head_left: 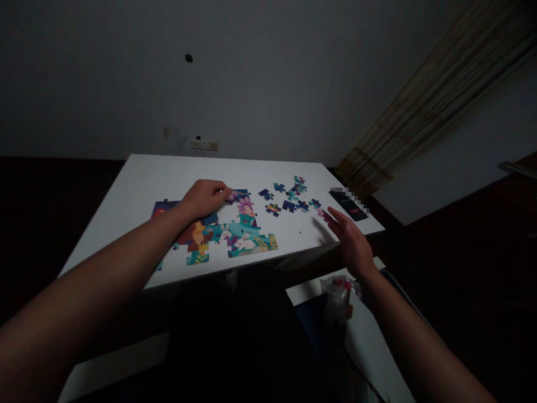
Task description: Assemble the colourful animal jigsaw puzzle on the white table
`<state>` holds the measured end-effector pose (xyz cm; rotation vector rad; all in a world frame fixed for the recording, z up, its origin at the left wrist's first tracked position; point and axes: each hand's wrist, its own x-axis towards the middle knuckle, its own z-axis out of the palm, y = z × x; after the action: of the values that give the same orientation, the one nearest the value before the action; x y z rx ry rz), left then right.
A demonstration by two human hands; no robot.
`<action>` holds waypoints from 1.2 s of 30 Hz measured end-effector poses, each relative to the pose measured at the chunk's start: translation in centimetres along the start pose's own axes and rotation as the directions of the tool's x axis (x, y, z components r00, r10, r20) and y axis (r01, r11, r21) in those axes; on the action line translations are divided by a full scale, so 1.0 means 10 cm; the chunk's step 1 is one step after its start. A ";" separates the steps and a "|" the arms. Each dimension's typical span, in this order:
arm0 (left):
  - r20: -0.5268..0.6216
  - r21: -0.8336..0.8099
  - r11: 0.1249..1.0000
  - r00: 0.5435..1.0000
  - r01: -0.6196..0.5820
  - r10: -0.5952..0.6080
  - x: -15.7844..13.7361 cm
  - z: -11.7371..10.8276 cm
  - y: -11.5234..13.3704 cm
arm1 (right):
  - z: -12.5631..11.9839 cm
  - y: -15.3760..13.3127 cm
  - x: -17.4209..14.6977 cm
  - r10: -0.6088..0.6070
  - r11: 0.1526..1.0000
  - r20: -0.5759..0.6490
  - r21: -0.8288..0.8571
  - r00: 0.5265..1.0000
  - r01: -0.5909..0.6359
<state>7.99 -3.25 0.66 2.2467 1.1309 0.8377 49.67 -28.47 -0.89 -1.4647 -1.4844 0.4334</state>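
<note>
My left hand [204, 198] is closed in a pinch on a purple puzzle piece [230, 196] at the upper edge of the partly joined puzzle [247, 244]. The joined part shows rabbits, a brown animal and leaves, and my left forearm covers some of it. Over the table's front right edge, my right hand [353, 242] is held with its fingers stretched out and nothing in it. Its fingertips are close to a pink puzzle piece [322, 214]; whether they touch it I cannot tell. Several loose puzzle pieces [288, 206] lie between the two hands.
A dark phone [349, 205] lies at the right end of the white table [138, 173]. Below, to the right, a clear plastic bag [337, 296] rests on another surface. A wall with sockets [205, 145] stands behind, and a curtain [390, 123] hangs at right.
</note>
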 end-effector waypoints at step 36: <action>0.074 0.104 0.994 0.997 -0.039 0.031 0.04 0.05 -0.05 | -0.43 -0.11 0.12 0.183 0.967 0.155 0.151 0.971 -0.207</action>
<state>8.29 -2.71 0.18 2.3691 1.1297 0.7193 52.74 -29.13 2.41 -1.4761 -1.3800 0.7770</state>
